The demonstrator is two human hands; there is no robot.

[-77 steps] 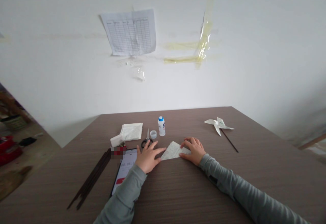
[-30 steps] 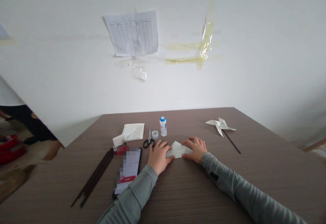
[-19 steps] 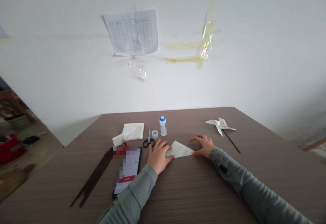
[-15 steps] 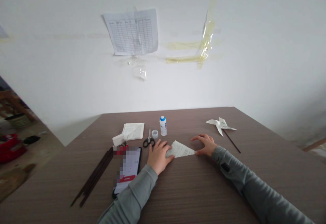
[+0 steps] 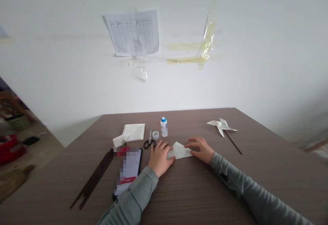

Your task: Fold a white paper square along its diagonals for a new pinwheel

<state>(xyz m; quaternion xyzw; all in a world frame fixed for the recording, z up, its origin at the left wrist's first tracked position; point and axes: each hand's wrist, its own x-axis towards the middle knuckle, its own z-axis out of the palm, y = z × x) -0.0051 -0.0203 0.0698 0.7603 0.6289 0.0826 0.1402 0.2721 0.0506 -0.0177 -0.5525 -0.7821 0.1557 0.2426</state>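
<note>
A folded, triangular piece of printed paper (image 5: 181, 151) lies on the table between my hands. My left hand (image 5: 161, 158) rests over its left end, fingers spread and thumb pressing near the lower edge, so that end is hidden. Over the right corner is my right hand (image 5: 201, 150), its fingers apart and the fingertips touching or just above the paper. Just beyond my left hand lie black-handled scissors (image 5: 149, 141) and a small clear cap (image 5: 155, 135). A white bottle with a blue top (image 5: 164, 127) stands upright behind the paper.
A paper pinwheel (image 5: 222, 126) on a dark stick lies at the right. On the left are a phone (image 5: 130, 170), several dark sticks (image 5: 96, 177), a white block (image 5: 119, 140) and a stack of white paper squares (image 5: 134, 131). The wall rises behind the table (image 5: 200, 197).
My right hand has moved left, from the tip of the paper's right corner to over it. My left hand has stayed in place on the paper.
</note>
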